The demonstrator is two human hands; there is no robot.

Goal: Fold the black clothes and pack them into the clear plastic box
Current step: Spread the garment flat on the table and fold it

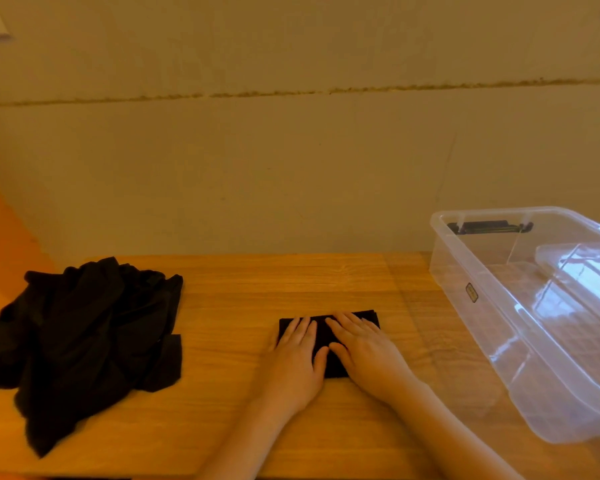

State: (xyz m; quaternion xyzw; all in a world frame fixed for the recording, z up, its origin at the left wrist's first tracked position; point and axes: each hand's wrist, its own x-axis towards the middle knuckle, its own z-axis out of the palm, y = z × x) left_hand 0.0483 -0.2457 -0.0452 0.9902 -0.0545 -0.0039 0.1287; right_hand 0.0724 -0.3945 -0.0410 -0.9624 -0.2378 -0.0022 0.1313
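A person's two hands lie flat on a small folded black garment (326,329) at the middle of a wooden table (243,282). The left hand (293,362) and right hand (368,355) sit side by side, fingers straight, pressing the cloth down rather than grasping it. At nine o'clock from the hands lies a rumpled pile of black clothes (84,337). At three o'clock stands a clear plastic box (499,327), open-topped, against a plain wall (291,150).
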